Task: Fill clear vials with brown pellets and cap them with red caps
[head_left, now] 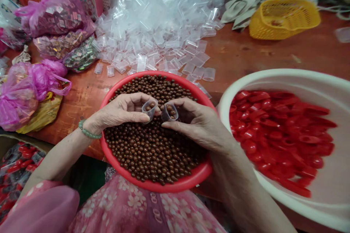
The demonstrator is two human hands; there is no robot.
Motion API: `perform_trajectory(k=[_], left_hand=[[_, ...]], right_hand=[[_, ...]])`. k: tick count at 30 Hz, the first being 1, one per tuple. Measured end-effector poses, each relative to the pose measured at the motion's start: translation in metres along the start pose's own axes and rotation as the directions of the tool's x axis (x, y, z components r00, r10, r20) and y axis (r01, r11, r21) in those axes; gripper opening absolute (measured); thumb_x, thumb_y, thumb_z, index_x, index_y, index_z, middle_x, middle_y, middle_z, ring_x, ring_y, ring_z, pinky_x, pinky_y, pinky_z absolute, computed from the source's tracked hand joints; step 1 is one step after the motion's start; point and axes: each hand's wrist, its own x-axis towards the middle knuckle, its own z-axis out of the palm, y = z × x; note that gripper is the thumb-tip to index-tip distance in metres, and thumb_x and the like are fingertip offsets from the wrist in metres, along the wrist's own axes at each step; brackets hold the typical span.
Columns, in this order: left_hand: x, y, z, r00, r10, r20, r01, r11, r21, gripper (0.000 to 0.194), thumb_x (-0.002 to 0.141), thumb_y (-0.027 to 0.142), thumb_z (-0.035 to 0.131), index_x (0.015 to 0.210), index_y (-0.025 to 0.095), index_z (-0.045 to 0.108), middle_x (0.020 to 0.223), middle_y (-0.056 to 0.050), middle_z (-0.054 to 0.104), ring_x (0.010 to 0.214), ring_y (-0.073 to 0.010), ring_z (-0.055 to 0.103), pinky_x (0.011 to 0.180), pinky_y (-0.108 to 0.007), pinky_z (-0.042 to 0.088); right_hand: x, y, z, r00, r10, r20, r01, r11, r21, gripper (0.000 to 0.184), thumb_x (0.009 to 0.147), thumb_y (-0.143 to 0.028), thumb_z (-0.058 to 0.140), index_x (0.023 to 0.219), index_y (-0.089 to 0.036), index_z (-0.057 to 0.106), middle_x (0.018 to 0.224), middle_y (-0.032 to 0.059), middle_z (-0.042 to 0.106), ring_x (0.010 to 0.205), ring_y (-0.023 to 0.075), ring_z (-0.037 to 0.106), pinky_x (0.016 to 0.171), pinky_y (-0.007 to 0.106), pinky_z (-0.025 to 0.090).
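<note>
- Left hand (pixel 120 112): fingers (pixel 131 99) closed on 1 clear plastic cup (pixel 149 110), open end up, tilted.
- Right hand (pixel 194 123): fingers (pixel 177 105) closed on 1 matching cup (pixel 170 113), also tilted.
- Below the fingers: brown beads (pixel 153 153) in 1 red basin (pixel 157 188).

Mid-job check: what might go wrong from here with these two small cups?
The clear plastic cup in the left hand nearly touches the other cup in the right hand, so a knock might spill beads. The brown beads fill the red basin close to its rim, so a bump could send some rolling out.
</note>
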Motion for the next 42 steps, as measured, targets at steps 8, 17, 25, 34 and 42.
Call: perform_trajectory(k=[8,17,25,34,42], left_hand=[[-0.012,-0.005,-0.006,0.995,0.069,-0.071,-0.074,0.995,-0.069,0.047,0.073,0.029,0.082,0.115,0.017,0.065,0.112,-0.009,0.072,0.109,-0.0212,0.068,0.102,-0.037,0.047],[-0.018,-0.013,-0.011,0.988,0.111,-0.103,-0.122,0.988,-0.098,0.048,0.075,0.029,0.081,0.118,0.016,0.064,0.114,-0.013,0.073,0.114,-0.0261,0.067,0.106,-0.043,0.046],[-0.025,-0.018,-0.006,0.991,0.078,-0.108,-0.101,0.969,-0.225,0.045,0.074,0.029,0.081,0.116,0.016,0.067,0.112,-0.013,0.074,0.112,-0.0271,0.068,0.107,-0.045,0.044],[-0.029,-0.023,0.001,0.987,0.116,-0.110,-0.143,0.950,-0.276,0.039,0.074,0.025,0.081,0.111,0.018,0.070,0.107,-0.010,0.075,0.107,-0.0232,0.070,0.105,-0.041,0.045],[-0.038,-0.035,0.004,0.983,0.124,-0.137,-0.155,0.958,-0.243,0.040,0.073,0.024,0.082,0.111,0.018,0.070,0.105,-0.008,0.075,0.104,-0.0192,0.070,0.099,-0.034,0.047]], right_hand=[[-0.002,-0.012,0.000,0.993,-0.094,0.065,0.109,0.956,-0.273,0.022,0.080,-0.030,0.069,0.098,-0.020,0.060,0.079,0.0002,0.064,0.066,0.0146,0.057,0.063,0.027,0.047],[0.006,-0.004,0.011,0.995,-0.047,0.086,0.070,0.958,-0.278,0.021,0.080,-0.031,0.066,0.095,-0.021,0.056,0.080,0.0007,0.064,0.064,0.0150,0.059,0.062,0.027,0.048],[0.018,0.002,0.017,0.988,-0.141,-0.060,0.110,0.925,-0.364,0.016,0.074,-0.024,0.065,0.080,-0.022,0.051,0.075,-0.0008,0.059,0.060,0.0137,0.054,0.058,0.025,0.043],[0.021,0.008,0.021,0.999,-0.037,-0.035,0.020,0.917,-0.399,0.026,0.073,-0.032,0.070,0.083,-0.022,0.048,0.068,-0.0024,0.058,0.058,0.0145,0.054,0.056,0.026,0.044],[-0.011,0.004,0.020,0.992,-0.061,-0.106,0.004,0.882,-0.471,0.048,0.083,-0.035,0.065,0.124,-0.015,0.050,0.114,0.0150,0.063,0.086,0.0237,0.069,0.078,0.040,0.058]])
